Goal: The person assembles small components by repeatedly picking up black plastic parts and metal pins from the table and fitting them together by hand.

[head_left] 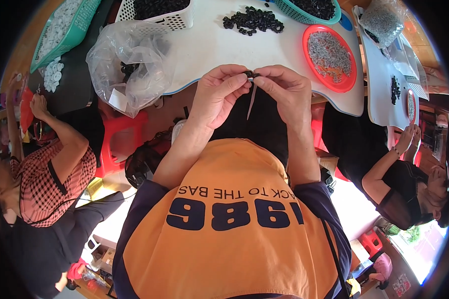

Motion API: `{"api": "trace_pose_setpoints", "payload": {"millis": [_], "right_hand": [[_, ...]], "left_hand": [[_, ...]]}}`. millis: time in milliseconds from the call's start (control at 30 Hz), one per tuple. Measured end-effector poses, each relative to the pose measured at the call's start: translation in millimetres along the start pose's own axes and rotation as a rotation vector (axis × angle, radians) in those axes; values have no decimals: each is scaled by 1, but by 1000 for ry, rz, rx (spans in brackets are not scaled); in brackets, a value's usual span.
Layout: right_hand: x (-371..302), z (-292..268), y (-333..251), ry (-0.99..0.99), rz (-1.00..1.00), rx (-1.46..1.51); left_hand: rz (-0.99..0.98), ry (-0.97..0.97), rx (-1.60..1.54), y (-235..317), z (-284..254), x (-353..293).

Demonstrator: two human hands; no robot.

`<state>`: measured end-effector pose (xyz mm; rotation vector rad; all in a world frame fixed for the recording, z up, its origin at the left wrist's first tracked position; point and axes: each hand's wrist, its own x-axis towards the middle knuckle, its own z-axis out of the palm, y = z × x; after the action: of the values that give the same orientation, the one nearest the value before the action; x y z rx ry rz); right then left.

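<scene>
Black beads [253, 21], red plate [329, 51], teal basket [65, 29], white table [219, 45]

A small black part [250, 74] of matt, moulded-looking plastic is pinched between the bare fingertips of the left hand [218, 92] and the right hand [284, 89], and a thin pale strip [252, 99], smooth and faintly glossy, is seen hanging from it. The table top [209, 45] is shown as a smooth white laminate with a soft sheen. At 12 o'clock from the hands, a heap of matt black plastic pieces [253, 21] is seen. At 2 o'clock, a glossy red plastic dish [329, 57] is filled with dull grey bits. At 10 o'clock, a crinkled clear plastic bag [129, 65] is seen, shiny and wrinkled.
</scene>
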<state>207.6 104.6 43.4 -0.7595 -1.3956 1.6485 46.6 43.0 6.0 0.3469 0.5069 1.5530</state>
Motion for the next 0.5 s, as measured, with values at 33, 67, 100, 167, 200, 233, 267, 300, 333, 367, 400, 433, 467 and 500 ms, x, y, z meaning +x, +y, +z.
{"api": "trace_pose_setpoints", "payload": {"millis": [33,67,100,167,200,233,267,300,333,367,400,433,467,500], "right_hand": [[0,1,0,7,18,-20],[0,1,-1,13,35,-40],[1,2,-1,11,31,-56],[1,3,0,8,24,-72],[1,4,0,13,25,-85],[1,6,1,18,28,-83],[1,7,1,32,46,-67],[0,9,2,42,21,-98],[-1,11,2,61,12,-116],[-2,14,3,84,8,-122],[-3,16,4,102,-1,-166],[-4,19,6,124,-6,-197],[-6,20,7,145,-14,-227],[-6,19,7,127,-30,-288]], "left_hand": [[8,0,16,1,0,0],[19,-1,35,1,0,-1],[33,1,56,2,-1,-1],[47,13,102,3,-2,-2],[55,20,125,3,-3,-2],[55,22,126,4,-3,-2],[55,24,127,4,-4,-2],[57,28,129,4,-5,-2],[60,31,122,4,-5,-2],[65,35,115,3,-5,-2],[72,36,107,2,-4,-3],[58,38,81,2,-5,-2],[47,36,54,1,-5,-2],[34,35,26,1,-5,-2]]}}
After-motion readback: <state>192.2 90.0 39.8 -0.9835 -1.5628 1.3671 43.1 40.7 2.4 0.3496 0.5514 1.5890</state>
